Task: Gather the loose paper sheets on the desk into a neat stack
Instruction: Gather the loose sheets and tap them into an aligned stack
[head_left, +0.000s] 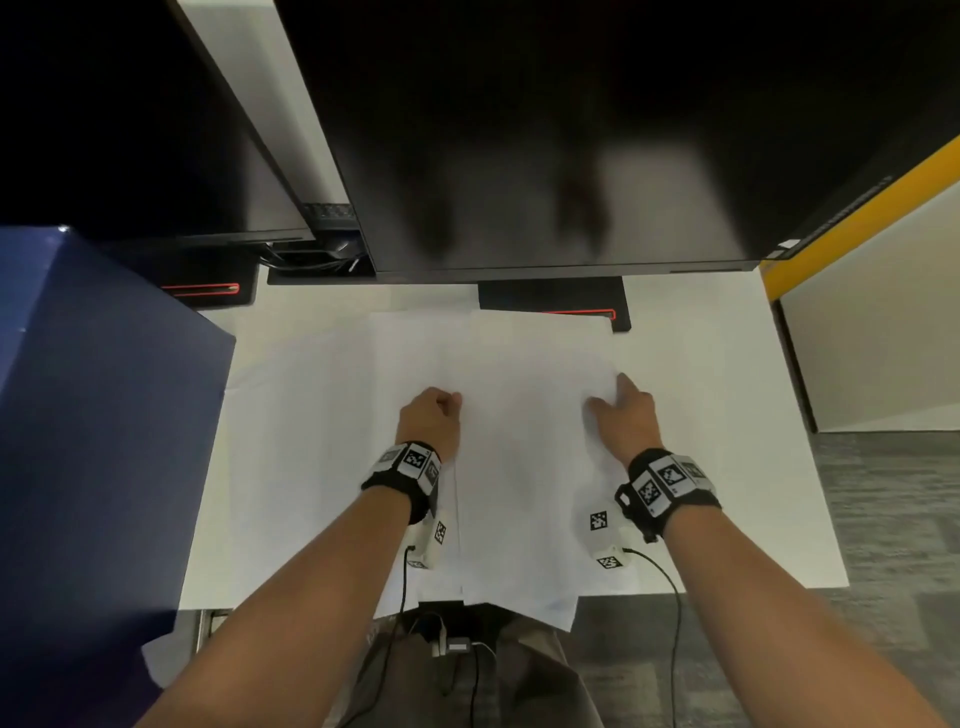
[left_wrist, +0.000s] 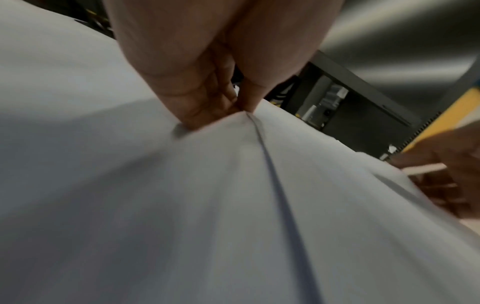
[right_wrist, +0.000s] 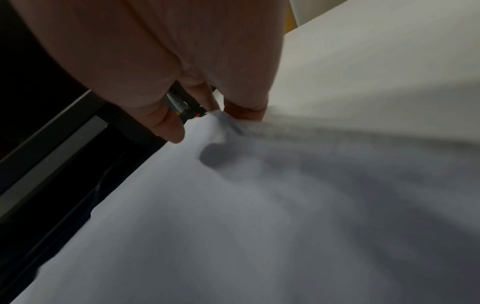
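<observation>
Several white paper sheets (head_left: 519, 441) lie overlapped on the white desk (head_left: 717, 467), their near ends hanging over the front edge. My left hand (head_left: 434, 415) grips the left edge of the top sheets with curled fingers; in the left wrist view its fingertips (left_wrist: 207, 115) pinch the paper (left_wrist: 233, 205) into a ridge. My right hand (head_left: 621, 415) holds the right edge of the sheets, thumb on top. In the right wrist view its fingers (right_wrist: 244, 111) pinch a raised fold of paper (right_wrist: 259, 205).
A large dark monitor (head_left: 571, 130) hangs over the back of the desk, its stand base (head_left: 556, 304) touching the sheets' far edge. A second monitor (head_left: 130, 114) stands at back left. A blue box (head_left: 93, 415) borders the desk's left side. Grey carpet (head_left: 893, 545) lies right.
</observation>
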